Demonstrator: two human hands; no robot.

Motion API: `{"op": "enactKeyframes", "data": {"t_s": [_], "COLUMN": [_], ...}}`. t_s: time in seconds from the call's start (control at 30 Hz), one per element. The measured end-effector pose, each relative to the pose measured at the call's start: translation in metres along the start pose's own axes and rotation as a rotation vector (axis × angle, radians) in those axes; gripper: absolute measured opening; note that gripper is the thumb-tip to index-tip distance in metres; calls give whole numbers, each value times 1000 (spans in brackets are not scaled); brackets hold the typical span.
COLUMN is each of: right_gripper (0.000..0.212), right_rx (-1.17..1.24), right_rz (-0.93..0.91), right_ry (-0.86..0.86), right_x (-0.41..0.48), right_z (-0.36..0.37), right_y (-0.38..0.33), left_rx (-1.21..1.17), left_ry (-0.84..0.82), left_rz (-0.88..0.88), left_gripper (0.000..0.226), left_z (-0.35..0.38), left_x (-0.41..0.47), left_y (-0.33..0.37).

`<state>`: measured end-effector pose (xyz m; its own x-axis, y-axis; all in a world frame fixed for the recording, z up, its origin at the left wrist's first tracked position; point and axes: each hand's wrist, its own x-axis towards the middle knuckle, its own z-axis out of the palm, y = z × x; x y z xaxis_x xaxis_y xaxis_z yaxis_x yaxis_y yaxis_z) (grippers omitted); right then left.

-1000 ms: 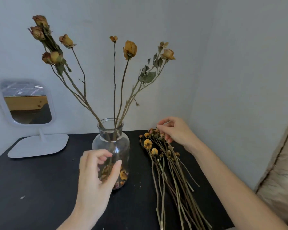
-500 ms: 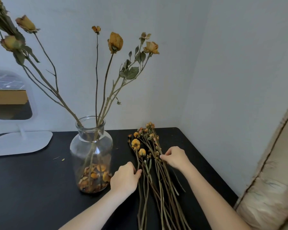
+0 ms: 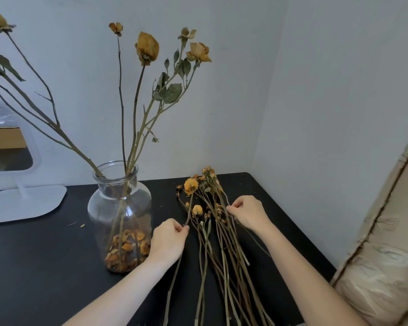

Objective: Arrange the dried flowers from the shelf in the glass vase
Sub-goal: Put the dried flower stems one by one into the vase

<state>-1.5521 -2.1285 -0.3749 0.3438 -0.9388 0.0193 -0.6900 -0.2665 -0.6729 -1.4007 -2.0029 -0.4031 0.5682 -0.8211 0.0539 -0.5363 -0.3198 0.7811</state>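
Black matte worktop (image 3: 33, 267) meets pale walls. Nearest, the left hand (image 3: 169, 241) pinches one yellow-headed dried stem (image 3: 189, 203); the right hand (image 3: 250, 214) pinches stems in the loose bundle of dried flowers (image 3: 222, 243) along the right edge. One clear glass vase (image 3: 119, 215) stands left, holding several stems; one white mirror (image 3: 17, 198) sits far left.

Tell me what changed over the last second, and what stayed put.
The left hand left the glass vase, crossed to the loose dried flowers on the black table and pinched one stem. The right hand slid from the flower heads down onto the stems, fingers closed on them. The vase, its standing flowers and the white mirror stayed put.
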Motion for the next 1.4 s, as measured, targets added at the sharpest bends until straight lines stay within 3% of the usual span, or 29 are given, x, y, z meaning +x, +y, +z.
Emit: {"op": "enactKeyframes", "data": {"t_s": [0.6, 0.8, 1.03, 1.23, 1.4], "right_gripper": [4, 4, 8, 11, 13], "right_rx": [253, 347, 384, 433, 445], "right_rz": [-289, -325, -337, -369, -398], "right_ry": [373, 390, 360, 323, 297], "right_x": [0, -7, -18, -28, -34], "right_z": [-45, -49, -37, -34, -31], "right_y": [-36, -44, -55, -72, -84], "left_rx": [-66, -69, -145, -283, -280], "left_ry": [153, 137, 70, 266, 565], "left_rz": [307, 498, 605, 674, 718], "left_gripper": [21, 17, 12, 22, 20], "left_z": [-30, -60, -108, -164, -198], "left_x": [-22, -56, -99, -109, -87], "left_y": [28, 26, 27, 44, 73]}}
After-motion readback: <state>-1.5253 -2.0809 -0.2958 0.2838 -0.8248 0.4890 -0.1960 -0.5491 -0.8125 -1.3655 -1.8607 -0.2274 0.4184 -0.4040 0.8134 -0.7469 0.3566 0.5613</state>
